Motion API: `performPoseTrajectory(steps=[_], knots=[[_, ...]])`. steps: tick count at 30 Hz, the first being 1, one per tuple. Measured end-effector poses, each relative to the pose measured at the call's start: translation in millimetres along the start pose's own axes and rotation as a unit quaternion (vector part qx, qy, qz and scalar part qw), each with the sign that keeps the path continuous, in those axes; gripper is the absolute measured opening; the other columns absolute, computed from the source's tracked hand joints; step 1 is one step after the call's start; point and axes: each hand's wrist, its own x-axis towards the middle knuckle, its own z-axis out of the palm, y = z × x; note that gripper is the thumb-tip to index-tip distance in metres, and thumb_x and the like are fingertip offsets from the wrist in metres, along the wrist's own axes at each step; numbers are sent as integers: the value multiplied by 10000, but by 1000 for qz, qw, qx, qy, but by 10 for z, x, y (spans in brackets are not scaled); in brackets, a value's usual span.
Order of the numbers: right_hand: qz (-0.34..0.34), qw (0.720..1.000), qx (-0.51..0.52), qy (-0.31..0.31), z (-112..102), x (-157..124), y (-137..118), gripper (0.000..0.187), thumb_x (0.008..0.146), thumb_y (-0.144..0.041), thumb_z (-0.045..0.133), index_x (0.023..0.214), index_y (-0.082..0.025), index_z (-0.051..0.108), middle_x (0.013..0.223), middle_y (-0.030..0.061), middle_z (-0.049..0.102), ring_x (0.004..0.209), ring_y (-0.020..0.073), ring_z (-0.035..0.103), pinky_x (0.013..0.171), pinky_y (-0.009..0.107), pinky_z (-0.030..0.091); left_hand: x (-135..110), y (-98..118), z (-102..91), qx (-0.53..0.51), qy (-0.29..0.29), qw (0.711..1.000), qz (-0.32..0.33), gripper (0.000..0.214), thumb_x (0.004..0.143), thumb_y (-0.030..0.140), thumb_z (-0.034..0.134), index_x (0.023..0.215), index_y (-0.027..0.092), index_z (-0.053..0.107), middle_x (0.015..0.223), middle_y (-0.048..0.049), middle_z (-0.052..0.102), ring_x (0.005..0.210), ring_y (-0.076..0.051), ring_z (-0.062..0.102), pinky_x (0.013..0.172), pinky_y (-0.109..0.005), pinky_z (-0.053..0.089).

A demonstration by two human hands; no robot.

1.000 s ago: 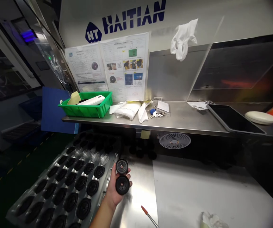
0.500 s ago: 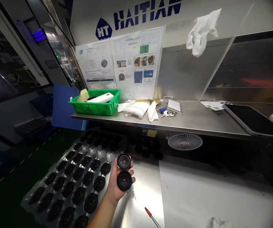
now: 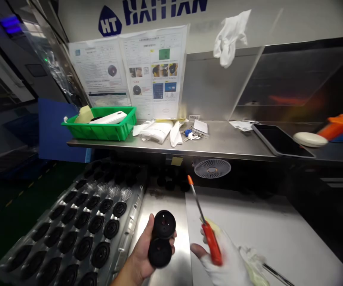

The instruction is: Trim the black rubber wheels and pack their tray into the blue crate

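Black discs (image 3: 164, 225), two side by side, lying in the left grip (image 3: 143, 254)

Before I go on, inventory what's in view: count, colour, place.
Round parts: two, black, in left hand
Discs: many, black, in tray
Tray: one visible, clear, left
Tool: one, red-handled, in right hand
Bin: one, green, on shelf, left
Sheets: two, white, behind shelf
Packet: one, white, beside bin
Keys: several, silvery, mid-shelf
Tablet: one, black, shelf's right
Fan: one, grey, below shelf
Glove: one, white, above shelf
Left hand: one, bare, lower centre
Right hand: one, white-gloved, lower right
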Motion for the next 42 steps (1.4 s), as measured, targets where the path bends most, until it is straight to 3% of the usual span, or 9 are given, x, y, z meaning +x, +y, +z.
performPoseTrajectory(steps=[3,7,12,17,21,25,32,39,42], knots=[[-66,998,9,-2,87,140,-279,566,720,-522,629,1181,-222,491,984,45,634,855,210,624,757,331,530,-9,-230,36,-17,-30,998,-59,496,746,608,591,811,116,600,733,-53,606,597,-118,562,592,-219,413],[-102,995,21,-7,174,164,-444,437,735,-412,616,1106,-211,503,823,13,624,685,170,604,630,288,522,-40,-363,92,-21,-29,998,-57,363,714,521,679,738,175,574,708,-5,613,581,-123,569,560,-209,392],[-68,995,75,4,217,120,-387,375,801,-389,520,1116,-189,485,828,33,614,679,171,597,658,313,525,-49,-354,115,-8,-3,997,-74,466,725,562,649,900,131,632,715,-41,631,591,-122,567,606,-223,411],[-1,994,104,23,68,181,-313,235,779,-299,470,986,-198,514,724,5,588,660,175,583,626,311,512,-30,-262,116,-22,-18,996,-83,623,789,659,473,869,64,641,754,-110,647,590,-142,574,597,-269,414],[-18,995,94,28,-10,225,-235,342,774,-395,536,1049,-192,521,880,46,623,786,206,605,720,347,518,-36,-173,128,-28,-15,998,-52,592,829,619,448,898,60,634,783,-112,651,621,-143,589,622,-273,422],[-37,992,117,-5,73,176,-251,506,756,-470,622,1158,-202,469,968,54,616,843,203,606,764,336,521,-43,-202,104,-22,-17,997,-78,587,780,622,536,897,55,628,752,-92,641,595,-131,583,617,-246,425],[-127,978,156,-61,149,130,-395,379,823,-370,586,1161,-233,486,926,20,595,794,154,580,741,279,516,-91,-371,184,-11,59,994,-90,404,689,524,702,786,136,640,652,-36,645,533,-137,580,563,-224,418],[-168,973,146,-64,113,150,-440,228,849,-318,528,1062,-235,526,838,4,592,712,139,575,679,266,512,-133,-385,234,-4,74,994,-78,416,756,501,648,888,107,660,646,-55,649,558,-148,595,588,-234,432],[-169,970,160,-65,97,141,-451,212,842,-281,498,1044,-226,526,836,7,594,705,143,576,680,276,518,-126,-397,238,-7,70,992,-102,460,743,538,643,860,94,660,632,-62,650,526,-136,582,558,-222,416]])
